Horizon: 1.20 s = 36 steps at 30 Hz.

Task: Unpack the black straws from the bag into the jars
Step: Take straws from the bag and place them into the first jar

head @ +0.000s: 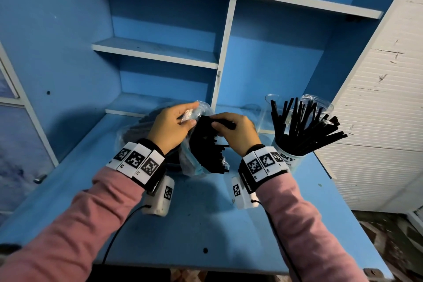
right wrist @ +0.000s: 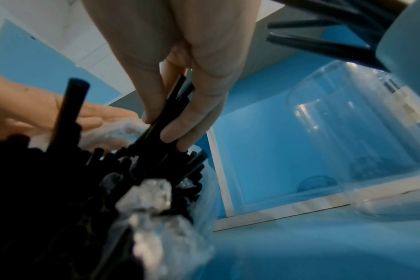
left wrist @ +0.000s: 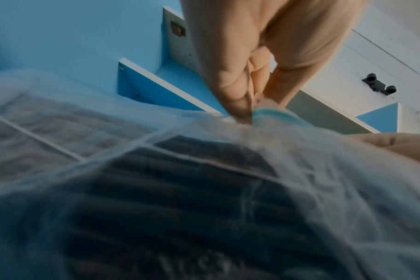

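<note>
A clear plastic bag (head: 191,162) full of black straws (head: 206,144) stands on the blue desk (head: 206,217) between my hands. My left hand (head: 174,123) pinches the bag's upper edge (left wrist: 264,113) and holds it up. My right hand (head: 231,130) grips a small bunch of straws (right wrist: 170,113) at the bag's mouth. To the right, a white-labelled jar (head: 286,158) holds a fan of black straws (head: 304,121). Behind it stand two clear jars (head: 272,107), one of them (right wrist: 348,136) close to my right hand.
A second bag of straws (head: 135,130) lies behind my left hand. Blue shelving (head: 160,50) rises at the back of the desk, with a white divider (head: 225,52). A white slatted wall (head: 377,110) stands to the right.
</note>
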Each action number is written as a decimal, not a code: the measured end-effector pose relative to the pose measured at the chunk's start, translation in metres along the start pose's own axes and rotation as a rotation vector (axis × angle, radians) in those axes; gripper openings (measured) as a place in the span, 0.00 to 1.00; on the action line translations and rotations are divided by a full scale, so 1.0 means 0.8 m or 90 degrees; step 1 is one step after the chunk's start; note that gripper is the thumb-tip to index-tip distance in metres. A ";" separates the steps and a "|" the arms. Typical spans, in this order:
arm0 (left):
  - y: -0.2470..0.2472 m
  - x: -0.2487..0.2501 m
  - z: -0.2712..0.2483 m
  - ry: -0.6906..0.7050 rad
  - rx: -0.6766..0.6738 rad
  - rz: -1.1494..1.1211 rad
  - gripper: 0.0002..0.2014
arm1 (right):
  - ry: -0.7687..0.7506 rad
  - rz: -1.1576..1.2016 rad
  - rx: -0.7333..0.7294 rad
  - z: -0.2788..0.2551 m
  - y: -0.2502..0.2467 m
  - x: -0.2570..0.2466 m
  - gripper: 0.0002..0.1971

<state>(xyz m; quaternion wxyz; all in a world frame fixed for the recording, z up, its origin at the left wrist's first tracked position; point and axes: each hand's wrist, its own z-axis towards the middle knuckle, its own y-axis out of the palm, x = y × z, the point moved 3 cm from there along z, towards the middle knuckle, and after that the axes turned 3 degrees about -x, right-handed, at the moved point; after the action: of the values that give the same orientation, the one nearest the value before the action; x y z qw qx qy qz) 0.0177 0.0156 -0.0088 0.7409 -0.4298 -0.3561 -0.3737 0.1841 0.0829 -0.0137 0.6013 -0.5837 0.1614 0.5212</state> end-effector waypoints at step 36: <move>0.000 -0.004 -0.001 -0.005 -0.017 0.022 0.24 | 0.067 0.192 0.039 -0.031 -0.027 0.012 0.10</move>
<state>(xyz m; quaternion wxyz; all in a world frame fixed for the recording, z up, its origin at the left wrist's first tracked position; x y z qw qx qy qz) 0.0163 0.0158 -0.0113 0.7397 -0.4472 -0.3468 -0.3640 0.2156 0.0705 -0.0165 0.5243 -0.5608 0.2946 0.5691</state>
